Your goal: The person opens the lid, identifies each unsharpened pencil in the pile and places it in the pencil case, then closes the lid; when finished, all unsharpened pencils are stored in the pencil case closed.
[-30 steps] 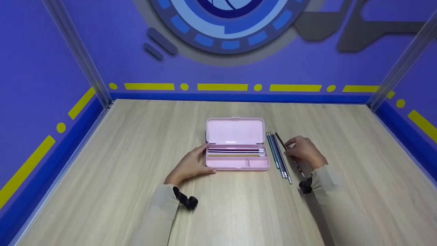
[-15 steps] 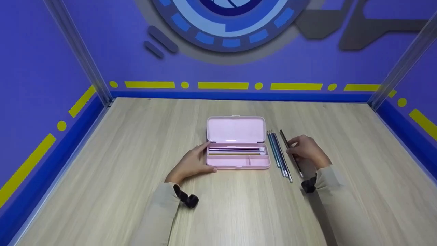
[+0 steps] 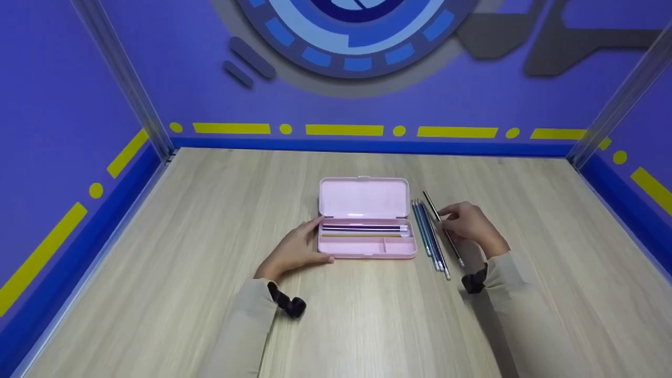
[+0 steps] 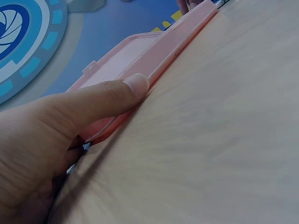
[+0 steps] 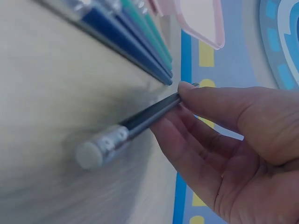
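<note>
A pink pencil case (image 3: 350, 245) lies with its lid up on the table, several pencils (image 3: 362, 229) side by side in its long back compartment. My left hand (image 3: 292, 249) holds the case by its left end, the thumb (image 4: 110, 95) along the front wall. To the right, my right hand (image 3: 475, 226) pinches a dark pencil (image 3: 450, 239) between thumb and fingers. In the right wrist view its white eraser end (image 5: 91, 154) points toward the camera, close over the table. Between that pencil and the case lie several loose blue, teal and dark pencils (image 3: 428, 231).
The wooden table (image 3: 367, 315) ends at a blue back wall (image 3: 252, 110) with yellow marks. Side panels stand at left and right. Both front compartments of the case show bare pink plastic. A black wrist camera (image 3: 294, 307) hangs from each sleeve.
The dark pencil in my right hand first shifts right, away from the loose pencils, then its far end swings back left and rises. My left hand stays on the pencil case.
</note>
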`<state>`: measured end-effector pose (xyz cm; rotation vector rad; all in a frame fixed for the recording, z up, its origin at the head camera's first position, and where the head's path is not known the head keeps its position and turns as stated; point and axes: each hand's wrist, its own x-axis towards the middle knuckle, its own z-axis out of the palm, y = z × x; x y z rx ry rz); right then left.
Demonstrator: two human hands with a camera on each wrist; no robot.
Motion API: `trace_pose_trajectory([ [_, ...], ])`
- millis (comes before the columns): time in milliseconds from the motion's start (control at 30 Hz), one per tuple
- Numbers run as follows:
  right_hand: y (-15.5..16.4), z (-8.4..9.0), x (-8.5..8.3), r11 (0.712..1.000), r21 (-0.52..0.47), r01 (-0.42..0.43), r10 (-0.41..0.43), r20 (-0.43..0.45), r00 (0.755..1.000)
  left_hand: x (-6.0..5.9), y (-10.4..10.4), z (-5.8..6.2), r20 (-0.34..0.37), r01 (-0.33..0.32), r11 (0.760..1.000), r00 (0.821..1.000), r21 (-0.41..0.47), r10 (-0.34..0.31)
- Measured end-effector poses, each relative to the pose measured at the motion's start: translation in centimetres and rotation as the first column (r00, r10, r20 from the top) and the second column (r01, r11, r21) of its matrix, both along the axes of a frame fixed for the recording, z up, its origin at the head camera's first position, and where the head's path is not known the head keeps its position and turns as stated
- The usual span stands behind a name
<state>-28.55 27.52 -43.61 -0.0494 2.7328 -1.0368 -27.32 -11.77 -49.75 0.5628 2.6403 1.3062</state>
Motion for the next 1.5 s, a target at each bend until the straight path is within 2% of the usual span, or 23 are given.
trace_pose_trajectory([
  [133, -0.4, 0.6, 0.0, 1.0, -0.018, 0.004, -0.004, -0.017, 1.0, -0.1, 0.0, -0.1, -0.004, -0.002, 1.0, 1.0, 0.005, 0.002],
  [500, -2.0, 2.1, -0.2, 0.999, -0.016, -0.038, 0.035, -0.165, 0.986, -0.1, 0.1, 0.0, -0.009, -0.001, 1.0, 1.0, -0.013, 0.001],
  [833, -3.5, 3.0, -0.6, 0.996, 0.023, -0.081, 0.084, -0.273, 0.958, -0.3, 0.1, 0.1, -0.011, 0.004, 1.0, 1.0, -0.007, -0.004],
  [1233, -5.8, 3.8, -1.3, 0.987, 0.043, -0.154, 0.159, -0.347, 0.924, -0.1, 0.0, 0.0, -0.011, 0.009, 1.0, 1.0, 0.001, -0.009],
  [1500, -7.2, 4.6, -1.6, 0.976, 0.049, -0.214, 0.218, -0.346, 0.912, -0.1, 0.1, 0.0, 0.007, -0.002, 1.0, 1.0, 0.001, 0.002],
])
